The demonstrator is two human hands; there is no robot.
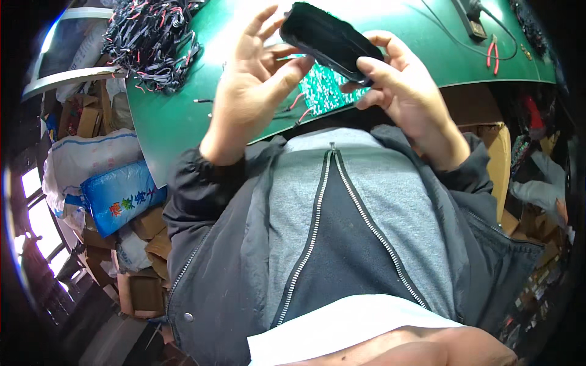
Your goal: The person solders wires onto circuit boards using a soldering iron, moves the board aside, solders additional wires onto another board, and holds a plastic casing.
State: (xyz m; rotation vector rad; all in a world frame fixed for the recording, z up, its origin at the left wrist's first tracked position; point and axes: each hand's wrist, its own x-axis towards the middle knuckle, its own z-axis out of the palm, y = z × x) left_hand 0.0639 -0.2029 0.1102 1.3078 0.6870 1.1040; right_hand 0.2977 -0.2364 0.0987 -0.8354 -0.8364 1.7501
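A black, hollow, elongated plastic shell [329,41] is held tilted above the near edge of the green table. My right hand [403,79] grips its right end, the thumb on the near rim and the fingers around the back. My left hand [253,85] is beside the shell's left end, fingers apart and curved, the thumb tip at its lower edge. Whether the left fingers bear any of its weight is hard to see. Beneath the shell lies a panel of green circuit boards [329,91] with white marks, and short red and black wires [297,110] lie beside it.
A big heap of black cables with red ends [152,43] covers the table's [165,122] left back corner. Red-handled pliers [493,55] and a power strip [473,24] with a cord are at the right. Sacks, a blue bag [122,195] and cardboard boxes [140,293] crowd the left floor.
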